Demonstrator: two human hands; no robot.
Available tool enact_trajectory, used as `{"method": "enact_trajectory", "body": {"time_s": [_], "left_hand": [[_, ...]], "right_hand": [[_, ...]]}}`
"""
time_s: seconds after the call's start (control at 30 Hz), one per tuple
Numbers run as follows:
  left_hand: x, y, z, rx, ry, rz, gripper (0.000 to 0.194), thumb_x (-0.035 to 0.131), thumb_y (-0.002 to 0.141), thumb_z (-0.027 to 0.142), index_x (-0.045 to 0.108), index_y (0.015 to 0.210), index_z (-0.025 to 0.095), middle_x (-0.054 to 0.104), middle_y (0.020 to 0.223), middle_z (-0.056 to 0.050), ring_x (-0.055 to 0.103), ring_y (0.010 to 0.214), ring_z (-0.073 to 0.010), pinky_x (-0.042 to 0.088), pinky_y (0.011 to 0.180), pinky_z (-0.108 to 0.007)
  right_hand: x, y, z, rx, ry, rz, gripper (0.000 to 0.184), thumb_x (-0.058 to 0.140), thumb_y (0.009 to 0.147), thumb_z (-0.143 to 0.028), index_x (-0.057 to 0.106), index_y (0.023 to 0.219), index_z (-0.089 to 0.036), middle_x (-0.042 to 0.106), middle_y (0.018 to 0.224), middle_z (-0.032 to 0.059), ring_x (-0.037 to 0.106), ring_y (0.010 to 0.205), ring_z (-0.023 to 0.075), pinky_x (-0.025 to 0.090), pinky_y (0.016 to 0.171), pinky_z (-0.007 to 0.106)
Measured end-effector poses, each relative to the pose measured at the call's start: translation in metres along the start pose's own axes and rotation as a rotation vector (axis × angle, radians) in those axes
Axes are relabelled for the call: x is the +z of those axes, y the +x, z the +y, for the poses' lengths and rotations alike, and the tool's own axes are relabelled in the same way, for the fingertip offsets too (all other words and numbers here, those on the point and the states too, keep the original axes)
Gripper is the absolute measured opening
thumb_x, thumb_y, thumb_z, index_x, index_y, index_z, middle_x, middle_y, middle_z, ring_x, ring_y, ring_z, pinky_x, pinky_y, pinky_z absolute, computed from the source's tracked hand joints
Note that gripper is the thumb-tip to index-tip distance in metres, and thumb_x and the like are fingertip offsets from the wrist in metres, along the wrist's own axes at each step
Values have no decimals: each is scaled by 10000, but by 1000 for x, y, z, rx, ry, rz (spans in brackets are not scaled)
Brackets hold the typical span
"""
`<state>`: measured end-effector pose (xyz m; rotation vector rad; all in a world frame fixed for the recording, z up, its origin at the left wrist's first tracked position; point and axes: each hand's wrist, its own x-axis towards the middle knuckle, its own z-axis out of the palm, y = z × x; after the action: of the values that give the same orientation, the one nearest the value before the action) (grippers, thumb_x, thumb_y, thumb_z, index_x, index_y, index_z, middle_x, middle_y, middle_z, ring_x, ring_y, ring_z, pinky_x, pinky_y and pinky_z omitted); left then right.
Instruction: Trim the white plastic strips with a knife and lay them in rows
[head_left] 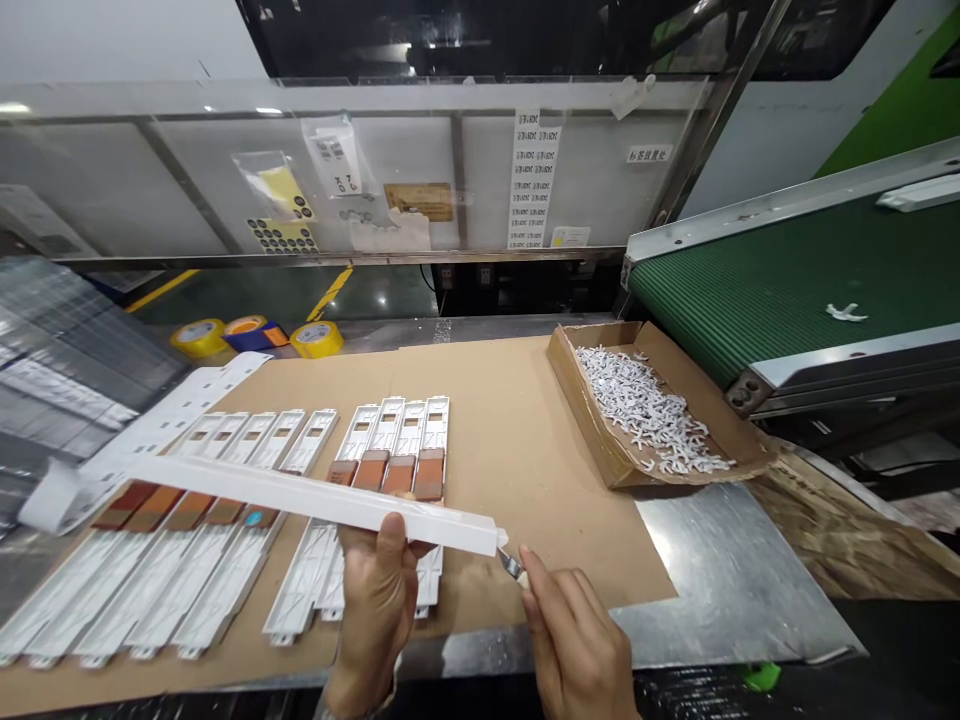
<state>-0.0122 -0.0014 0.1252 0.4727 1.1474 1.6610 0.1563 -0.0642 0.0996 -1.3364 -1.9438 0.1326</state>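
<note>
My left hand (375, 600) grips a long white plastic moulded part (315, 505), which runs across my view above the work surface. My right hand (574, 640) pinches a small metal-bladed trimming knife (511, 565), its tip at the part's right end and apparently touching it. Below the held part, several similar white plastic parts (390, 430) lie side by side on a brown cardboard sheet (525, 480). Many carry brownish-orange pads. The held part and my hands hide their middles.
A low cardboard tray (600, 440) holds a heap of white plastic offcuts at the right. Beyond it runs a green conveyor belt (772, 280) with a metal frame. Yellow tape rolls (316, 339) stand at the back, before a transparent panel with labels. A metal sheet (720, 570) lies under the cardboard's right side.
</note>
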Motion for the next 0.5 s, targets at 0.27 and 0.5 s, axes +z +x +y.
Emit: {"method": "enact_trajectory", "body": {"time_s": [0.27,0.5], "left_hand": [[0,0,-1,-23,47,53,533,746,613,454,471,1012,230,593,800,18,606,723,-148,555,658,-324],[-1,-1,1,-21,50,27,398,715,669,419,459,900,220,581,796,24,587,729,-143,554,635,-338]], "right_hand": [[-1,1,-1,-8,-32,-18,442,464,884,-92,400,1321,-96,612,882,119,557,767,191,449,622,289],[-1,-1,0,-35,-134,-5,491,484,877,-105,366,1353,-98,596,806,98,532,706,193,428,586,298]]}}
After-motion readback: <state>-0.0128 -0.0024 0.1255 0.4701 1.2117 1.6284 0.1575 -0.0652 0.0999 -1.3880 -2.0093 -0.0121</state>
